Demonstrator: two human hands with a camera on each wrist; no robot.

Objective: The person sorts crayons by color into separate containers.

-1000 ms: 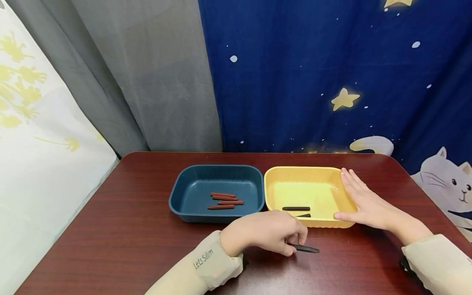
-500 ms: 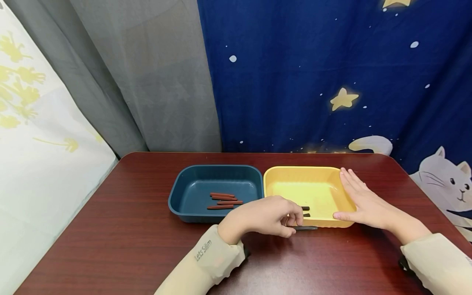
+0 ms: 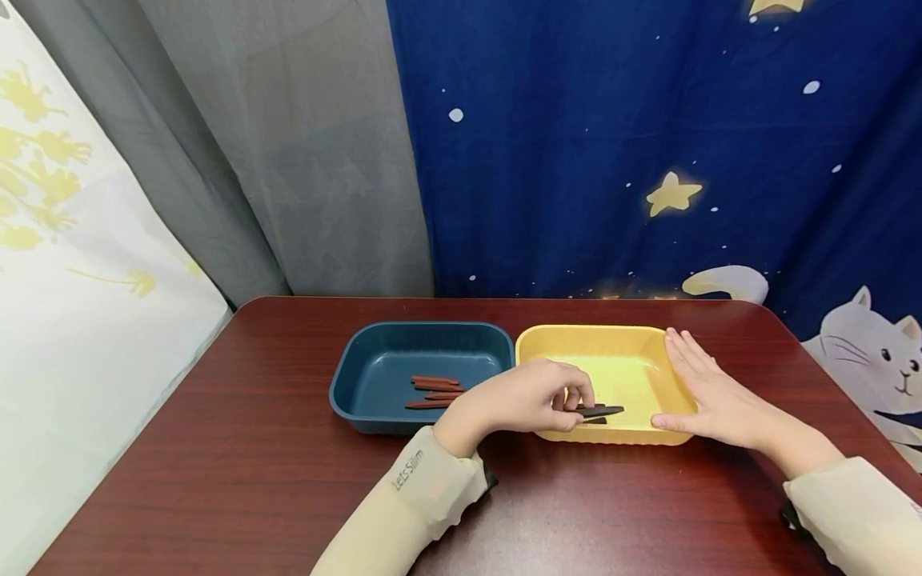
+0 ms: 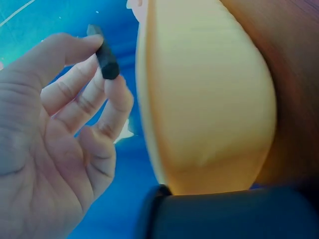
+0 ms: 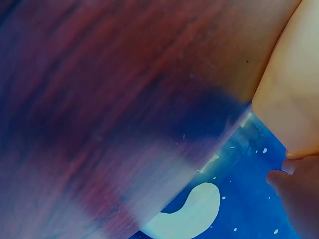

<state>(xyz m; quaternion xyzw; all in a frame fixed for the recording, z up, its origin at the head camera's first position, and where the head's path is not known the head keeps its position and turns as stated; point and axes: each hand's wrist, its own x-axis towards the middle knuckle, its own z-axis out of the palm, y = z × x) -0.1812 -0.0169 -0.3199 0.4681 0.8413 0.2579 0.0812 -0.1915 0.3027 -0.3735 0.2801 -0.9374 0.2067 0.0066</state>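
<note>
My left hand [image 3: 520, 402] is over the near-left side of the yellow tray [image 3: 598, 342]. Its thumb and fingertips pinch a short black crayon-like stick [image 4: 106, 59], six-sided with a tapered tip. Below it, other black sticks [image 3: 595, 421] lie in the tray, partly hidden by the hand. My right hand [image 3: 709, 400] rests on the tray's right rim, fingers straight along it and thumb at the near corner. In the right wrist view only part of this hand [image 5: 304, 191] shows, touching the tray's wall.
A dark blue tray [image 3: 418, 336] stands against the yellow one on its left. Several reddish-brown sticks [image 3: 435, 387] lie inside, partly covered by my left wrist. Both trays stand on a dark red wooden table [image 3: 274, 384] with curtains [image 3: 576, 160] behind.
My left hand has moved up and away from me, carrying the black stick from in front of the yellow tray to over its inside. The right hand has stayed at the rim.
</note>
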